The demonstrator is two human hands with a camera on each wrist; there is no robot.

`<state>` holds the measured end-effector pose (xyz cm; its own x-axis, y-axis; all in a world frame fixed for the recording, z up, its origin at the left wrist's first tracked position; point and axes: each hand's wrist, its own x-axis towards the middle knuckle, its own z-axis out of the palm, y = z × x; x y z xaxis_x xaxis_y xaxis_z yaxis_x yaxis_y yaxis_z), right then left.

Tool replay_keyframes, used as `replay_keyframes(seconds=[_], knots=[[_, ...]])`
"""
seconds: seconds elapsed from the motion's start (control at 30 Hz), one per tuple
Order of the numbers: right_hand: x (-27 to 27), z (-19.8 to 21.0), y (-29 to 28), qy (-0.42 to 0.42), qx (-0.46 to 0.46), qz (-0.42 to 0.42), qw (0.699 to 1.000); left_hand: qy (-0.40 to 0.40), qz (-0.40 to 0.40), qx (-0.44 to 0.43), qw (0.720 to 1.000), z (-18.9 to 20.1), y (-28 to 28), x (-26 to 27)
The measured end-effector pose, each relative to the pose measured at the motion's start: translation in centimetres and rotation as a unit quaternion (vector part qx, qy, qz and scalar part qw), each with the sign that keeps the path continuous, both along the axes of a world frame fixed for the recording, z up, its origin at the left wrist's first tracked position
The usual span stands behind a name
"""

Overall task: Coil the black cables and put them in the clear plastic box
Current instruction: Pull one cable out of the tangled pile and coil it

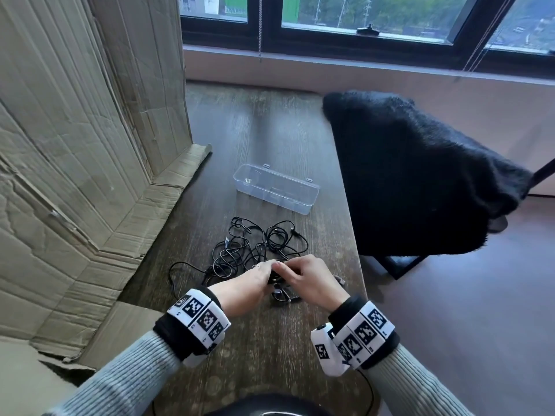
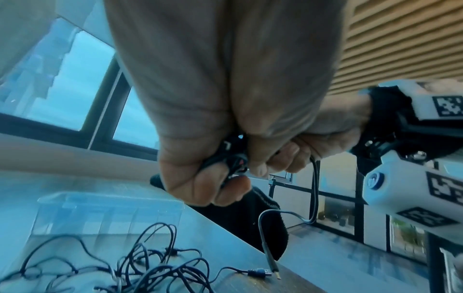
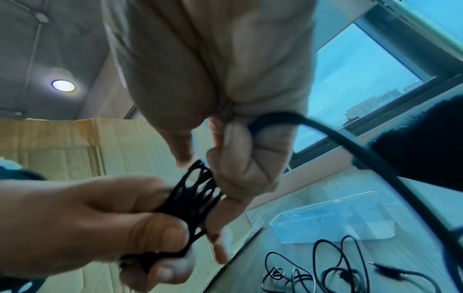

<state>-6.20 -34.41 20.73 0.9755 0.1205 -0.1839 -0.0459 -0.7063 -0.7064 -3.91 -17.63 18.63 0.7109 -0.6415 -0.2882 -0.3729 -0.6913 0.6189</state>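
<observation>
Both hands meet over the near part of the wooden table (image 1: 270, 130). My left hand (image 1: 259, 274) grips a small coiled bundle of black cable (image 1: 280, 293), its fingers curled round the loops (image 3: 192, 194). My right hand (image 1: 300, 273) pinches the same cable beside the bundle. The cable's loose tail (image 2: 313, 188) hangs from the right hand (image 2: 300, 150), and its plug (image 2: 274, 271) reaches the table edge. A tangle of thin black cables (image 1: 255, 244) lies just beyond the hands. Farther back stands the clear plastic box (image 1: 276, 187), open on top; what lies in it I cannot tell.
Large flattened cardboard sheets (image 1: 75, 175) lean along the left side and overlap the table. A black fuzzy garment (image 1: 420, 175) hangs over a chair just off the table's right edge (image 1: 357, 235). A window sill runs behind the table.
</observation>
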Motion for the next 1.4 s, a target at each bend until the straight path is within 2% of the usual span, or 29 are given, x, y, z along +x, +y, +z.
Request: replay_keyframes(seconds=[0.07,0.1,0.2,0.27,0.33,0.4,0.5,0.53,0.57,0.6,0.63,0.67,0.7,0.77,0.83,0.87,0.97,1.07,1.17,1.27,1.33,1.4], knots=[[-0.1,0.0,0.4,-0.011,-0.011,-0.011,1.000,0.006,-0.007,0.041,0.999,0.1,-0.2,0.0],[-0.1,0.1,0.5,-0.013,-0.001,-0.023,1.000,0.006,-0.003,0.031,1.000,0.1,-0.3,0.1],[0.5,-0.2,-0.1,-0.008,0.065,-0.080,0.995,0.018,0.082,-0.109,0.991,0.2,-0.1,0.5],[1.0,-0.4,-0.9,-0.003,0.105,-0.122,0.987,0.086,0.177,-0.216,0.956,-0.2,0.6,0.8],[1.3,-0.2,-1.4,-0.025,0.117,-0.145,0.982,0.213,0.252,-0.301,0.895,-0.4,1.1,0.9],[1.3,0.0,-1.5,-0.043,0.133,-0.152,0.978,0.306,0.282,-0.339,0.843,-0.5,0.9,1.2],[1.1,0.1,-1.0,-0.054,0.132,-0.138,0.980,0.348,0.313,-0.381,0.797,-0.1,-0.1,1.4],[1.0,0.1,-0.8,-0.055,0.124,-0.130,0.982,0.349,0.309,-0.387,0.795,0.2,-0.4,1.4],[0.9,0.0,-0.5,-0.055,0.113,-0.128,0.984,0.334,0.293,-0.373,0.815,0.3,-0.6,1.5],[0.8,0.0,-0.3,-0.062,0.105,-0.127,0.984,0.293,0.264,-0.327,0.859,0.4,-0.6,1.5],[0.8,0.1,-0.2,-0.068,0.100,-0.131,0.984,0.228,0.230,-0.259,0.910,0.3,-0.6,1.4],[0.8,0.3,-0.1,-0.077,0.100,-0.136,0.983,0.155,0.199,-0.190,0.949,0.3,-0.6,1.4],[0.8,0.4,-0.2,-0.078,0.105,-0.140,0.981,0.096,0.173,-0.137,0.971,0.5,-0.6,1.3],[1.1,0.6,-0.6,-0.066,0.117,-0.140,0.981,-0.018,0.133,-0.067,0.989,1.1,-0.4,1.1],[1.3,0.6,-0.9,-0.056,0.119,-0.129,0.983,-0.141,0.078,0.005,0.987,1.7,-0.1,1.2],[1.2,0.7,-1.0,-0.056,0.118,-0.117,0.985,-0.168,0.050,0.034,0.984,1.9,-0.1,1.4],[1.0,1.0,-0.8,-0.052,0.110,-0.074,0.990,-0.145,0.039,0.092,0.984,1.7,-0.9,1.6],[1.1,1.1,-0.8,-0.045,0.094,-0.062,0.993,-0.094,0.081,0.069,0.990,1.0,-1.5,1.7],[1.6,1.3,-1.6,0.015,0.110,-0.044,0.993,-0.040,0.048,0.045,0.997,1.2,-1.3,2.1],[1.8,3.0,-3.2,0.106,0.150,0.007,0.983,0.011,-0.025,0.041,0.999,1.9,-0.8,2.2],[1.8,3.9,-3.8,0.120,0.121,0.073,0.983,0.054,-0.061,0.018,0.997,1.9,-0.6,2.0],[1.7,3.9,-3.4,0.092,0.083,0.086,0.989,0.076,-0.068,0.004,0.995,2.1,-0.6,1.8]])
